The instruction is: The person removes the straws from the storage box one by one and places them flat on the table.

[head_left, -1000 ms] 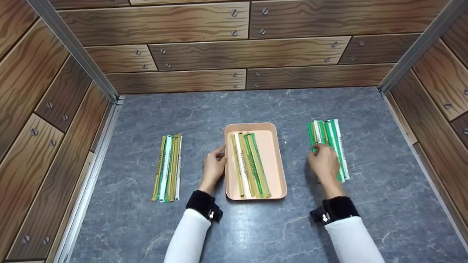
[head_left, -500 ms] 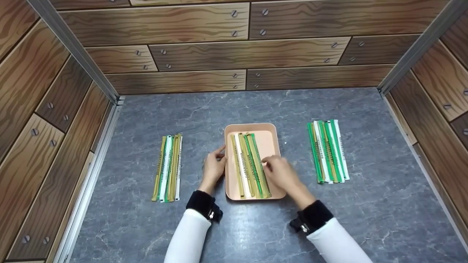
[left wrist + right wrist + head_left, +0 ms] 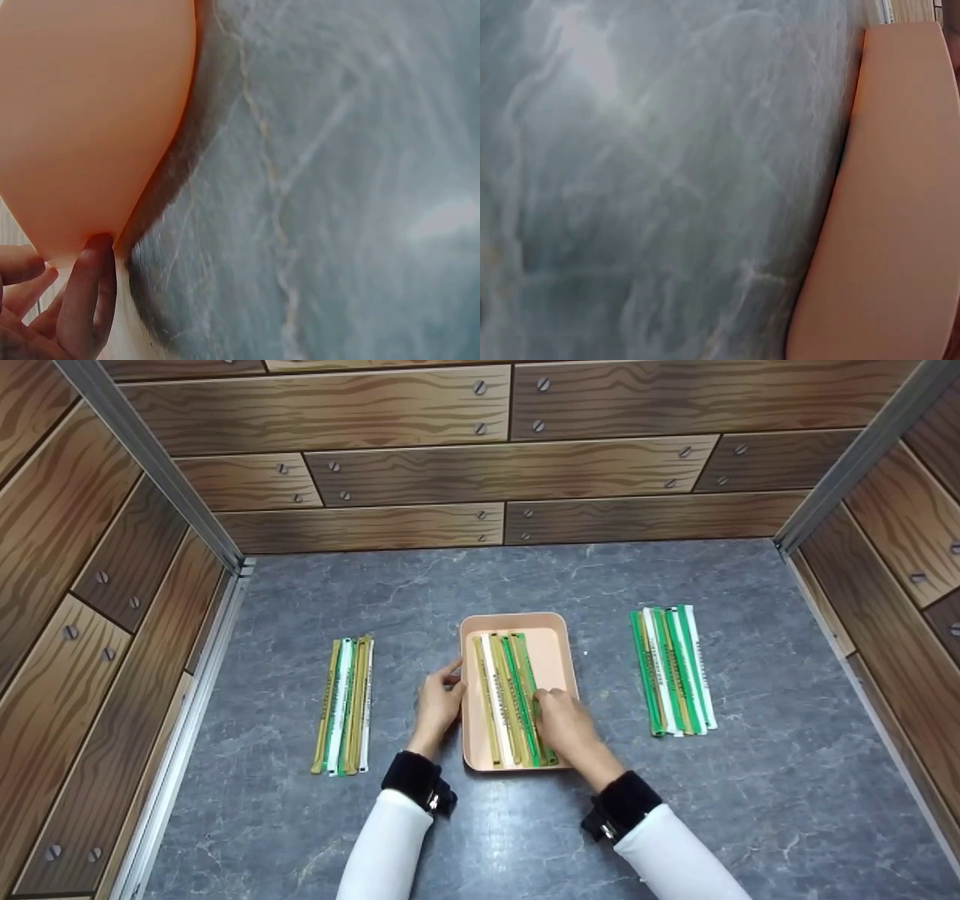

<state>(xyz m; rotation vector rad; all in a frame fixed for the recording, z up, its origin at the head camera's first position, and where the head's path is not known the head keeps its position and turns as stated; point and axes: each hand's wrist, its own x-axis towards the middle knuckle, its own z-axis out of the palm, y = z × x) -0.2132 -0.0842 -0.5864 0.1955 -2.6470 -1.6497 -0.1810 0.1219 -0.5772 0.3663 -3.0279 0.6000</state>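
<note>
A peach tray [image 3: 557, 645] lies in the middle of the table, holding several slim wrapped sticks [image 3: 504, 705] in gold, white and green with printed lettering. My left hand [image 3: 437, 706] touches the tray's left side from outside. In the left wrist view its fingertips meet the peach wall [image 3: 97, 142] at the lower corner. Over the tray's right half, my right hand [image 3: 568, 727] has its fingers curled down at a green wrapped stick [image 3: 527, 660], the rightmost of the row, and pinches it. The hand covers that stick's middle. From the right wrist, the tray's outer wall [image 3: 889, 195] shows.
To the left, a row of wrapped sticks [image 3: 343, 705] in gold, white and green lies on the grey marbled table [image 3: 480, 840]. Another row [image 3: 673, 671], mostly green and white, lies to the right. Wood-patterned walls [image 3: 420, 476] enclose the back and sides.
My right hand has gone from the right row across to the tray and in towards its sticks. A green stick now shows at the row's right end. My left hand has stayed put.
</note>
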